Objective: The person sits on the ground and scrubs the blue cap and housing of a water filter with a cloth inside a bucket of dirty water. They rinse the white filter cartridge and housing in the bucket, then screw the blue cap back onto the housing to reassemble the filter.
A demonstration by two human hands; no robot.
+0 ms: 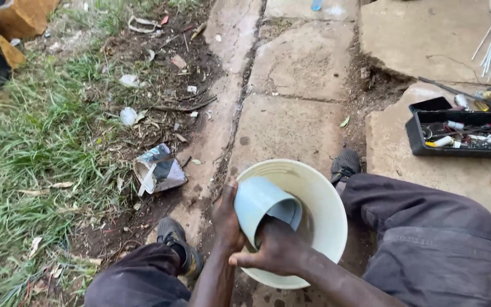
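Step in hand, by look: washing or wiping inside of pale blue cup (259, 199) over cream bucket (319, 199), between person's knees on cracked concrete paving. Left hand (227, 219) wrapped around cup's outer wall, cup tilted; right hand (277, 247) pushed into its mouth, fingers hidden. Next move likely needs left grip firm while right hand works round inner wall. Black tool tray (416, 133) well apart, near paving's right edge.

A bucket (319, 199) stands between the person's knees with a pipe piece (259, 202) inside it, a flattened can (159, 170) lies to its left, and a tool tray (461, 133) lies to its right.
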